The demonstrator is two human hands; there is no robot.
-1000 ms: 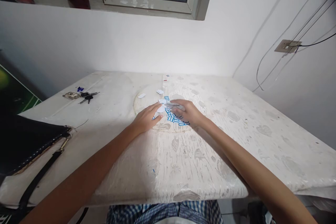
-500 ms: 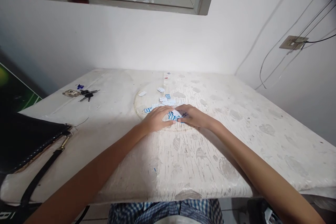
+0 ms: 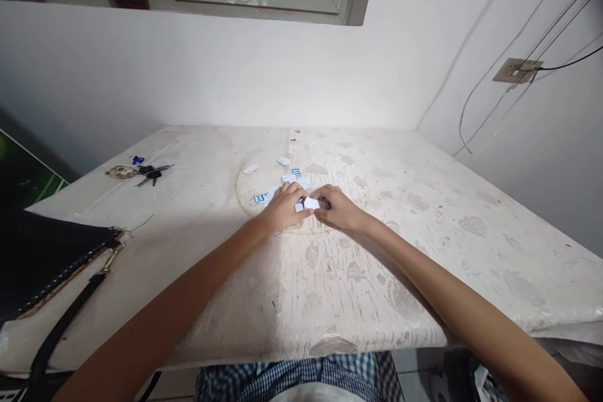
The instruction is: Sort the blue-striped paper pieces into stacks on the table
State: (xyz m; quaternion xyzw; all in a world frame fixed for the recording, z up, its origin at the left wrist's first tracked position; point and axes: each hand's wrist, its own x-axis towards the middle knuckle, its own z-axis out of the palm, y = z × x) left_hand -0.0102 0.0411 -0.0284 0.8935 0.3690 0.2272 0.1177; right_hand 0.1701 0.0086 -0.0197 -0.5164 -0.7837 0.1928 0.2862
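My left hand (image 3: 286, 208) and my right hand (image 3: 340, 208) meet over the middle of the table. Between them, fingers closed from both sides, they hold several small white paper pieces (image 3: 311, 203) gathered together, with dark edges showing near the fingertips. Just beyond my left hand lie more paper pieces (image 3: 264, 196), white with blue print. Another blue-printed piece (image 3: 296, 173) rests a little farther back. Two plain white pieces, one at the left (image 3: 250, 169) and one at the centre (image 3: 283, 161), lie apart from the rest.
The table (image 3: 377, 289) has a pale patterned plastic cover. Keys (image 3: 151, 173) and a blue scrap (image 3: 138, 160) lie at the left. A black bag (image 3: 51, 257) with a strap sits at the near left. A wall socket (image 3: 517, 70) with cables is at the right.
The loose pieces between my hands are now gathered into a group held between my fingers. My hands have drawn in around them. The view has shifted slightly.
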